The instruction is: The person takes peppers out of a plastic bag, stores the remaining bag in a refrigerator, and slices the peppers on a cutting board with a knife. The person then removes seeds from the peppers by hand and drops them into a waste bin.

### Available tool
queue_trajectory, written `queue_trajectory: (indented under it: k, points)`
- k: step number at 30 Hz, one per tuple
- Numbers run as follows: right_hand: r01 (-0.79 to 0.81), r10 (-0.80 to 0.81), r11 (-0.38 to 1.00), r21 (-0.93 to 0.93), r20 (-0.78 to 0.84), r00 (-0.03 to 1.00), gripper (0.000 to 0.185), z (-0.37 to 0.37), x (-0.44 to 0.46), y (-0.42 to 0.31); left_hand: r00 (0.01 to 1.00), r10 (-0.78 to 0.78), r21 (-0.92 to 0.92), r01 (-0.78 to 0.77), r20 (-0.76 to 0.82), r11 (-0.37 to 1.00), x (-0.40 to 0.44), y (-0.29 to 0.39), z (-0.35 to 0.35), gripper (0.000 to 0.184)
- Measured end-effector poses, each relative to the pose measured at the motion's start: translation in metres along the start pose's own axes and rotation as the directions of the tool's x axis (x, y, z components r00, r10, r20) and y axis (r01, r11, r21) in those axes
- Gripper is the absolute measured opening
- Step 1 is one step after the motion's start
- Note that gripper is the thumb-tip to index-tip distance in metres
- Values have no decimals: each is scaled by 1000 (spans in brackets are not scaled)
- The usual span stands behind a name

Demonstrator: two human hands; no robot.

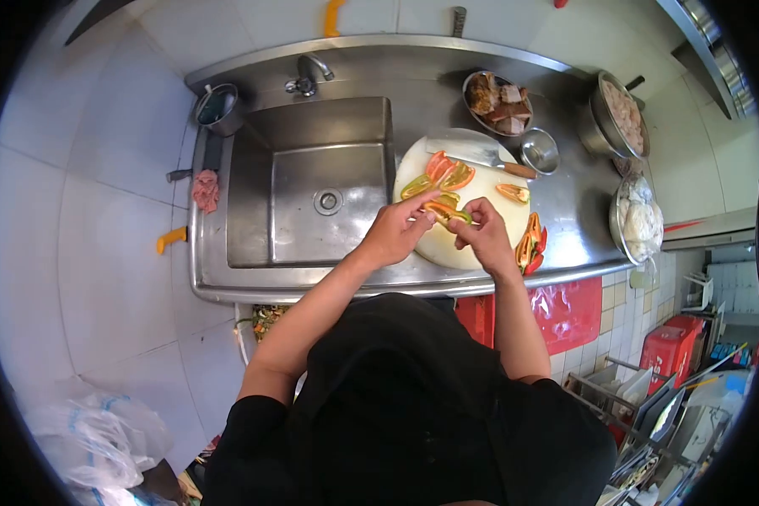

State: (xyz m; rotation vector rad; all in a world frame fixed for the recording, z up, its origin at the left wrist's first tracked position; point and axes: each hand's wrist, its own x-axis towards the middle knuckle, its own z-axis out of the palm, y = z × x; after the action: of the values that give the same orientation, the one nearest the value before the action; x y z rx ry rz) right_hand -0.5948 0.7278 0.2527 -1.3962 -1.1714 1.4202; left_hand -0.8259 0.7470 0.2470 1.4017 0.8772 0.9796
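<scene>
Over the round white cutting board (430, 244), both my hands grip one piece of bell pepper (445, 211), orange and green. My left hand (395, 232) pinches its left end, and my right hand (487, 234) has the right end between thumb and fingers. Behind them on the board lie cut red and green pepper pieces (449, 173). A cleaver (468, 153) with a wooden handle rests across the far side of the board. To the right is another pepper piece (513, 193), and more pepper pieces (529, 244) sit by the board's right edge.
A steel sink (329, 160) with a faucet (306, 76) is on the left. Along the counter's back and right stand a bowl of meat (497, 101), a small metal bowl (540, 151), a pot of pale meat (620, 118) and a bowl with a plastic bag (639, 219). A pink cloth (205, 191) lies left.
</scene>
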Motion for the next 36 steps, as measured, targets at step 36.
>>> queue_trajectory:
  k: [36]
  points:
    - [-16,83,996,-93,782,618,32,265,-7,-28,692,79,400,316,-717,860,-224,65,-126,27]
